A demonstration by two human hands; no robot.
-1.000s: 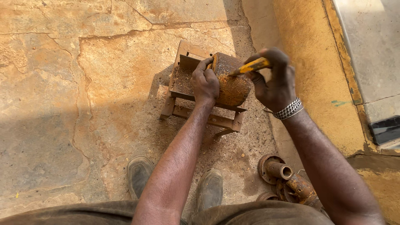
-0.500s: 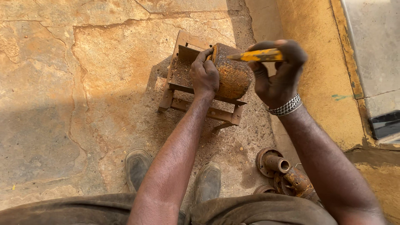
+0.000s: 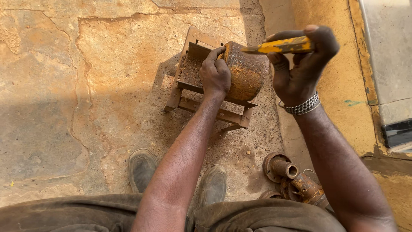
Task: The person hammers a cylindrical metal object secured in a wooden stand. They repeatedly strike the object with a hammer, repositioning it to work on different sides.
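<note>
A rusty metal cylinder [image 3: 246,71] lies on its side on a small rusty metal stand [image 3: 189,88] on the ground. My left hand [image 3: 216,73] rests on the cylinder's left end, fingers curled over its rim. My right hand [image 3: 300,64] is raised to the right of the cylinder, closed around a yellow-handled tool [image 3: 279,45] held roughly level, its tip pointing left over the cylinder's top. A metal bracelet is on my right wrist.
Rusty flanged pipe parts [image 3: 292,176] lie on the ground at the lower right, near my right forearm. My two shoes [image 3: 176,176] stand just below the stand. A yellow painted kerb [image 3: 339,99] runs along the right, with cracked stone paving to the left.
My right hand has lifted the yellow-handled tool up and away from the cylinder, to the right. My left hand has stayed on the cylinder's end.
</note>
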